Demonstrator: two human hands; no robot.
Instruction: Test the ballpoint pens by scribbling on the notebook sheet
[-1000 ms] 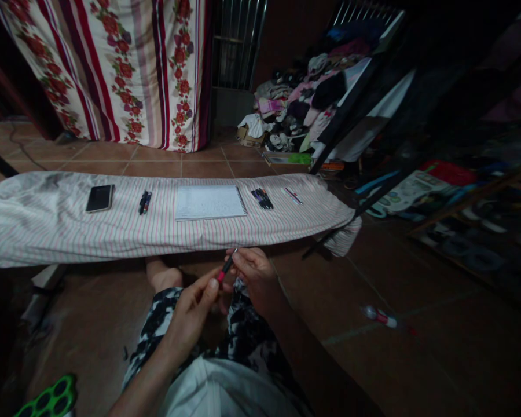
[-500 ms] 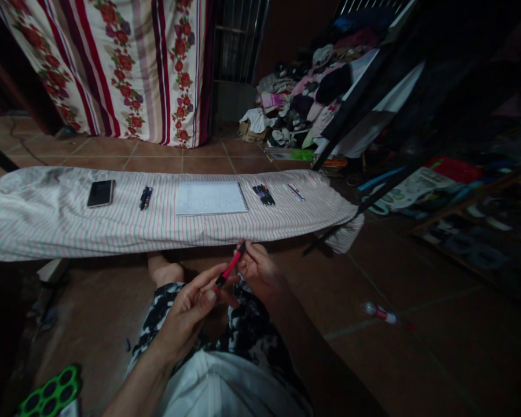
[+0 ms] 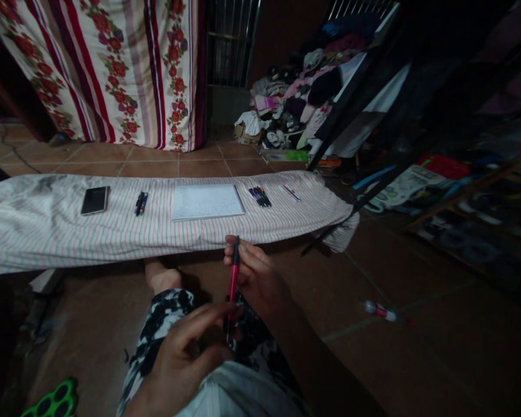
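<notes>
One red-and-black pen [image 3: 233, 279] points away from us, nearer us than the notebook [image 3: 207, 202]; our right hand [image 3: 256, 275] pinches its dark far end, while our left hand [image 3: 191, 347] curls half open by its near end, grip unclear. The notebook's faint writing is too small for us to read.

At the bottom centre of the frame shows a pale, whitish shirt [image 3: 238, 391], its cloth creased, with a line like a seam or fold running down it. Above it, left of centre, are loose bottoms [image 3: 162, 321] in black and white, the pattern irregular and blotchy like tie-dye. A bare lower leg [image 3: 162, 281] shows past their hem. The left hand [image 3: 186, 350] and right hand [image 3: 260, 278] are ungloved, both forearms uncovered where visible.
</notes>
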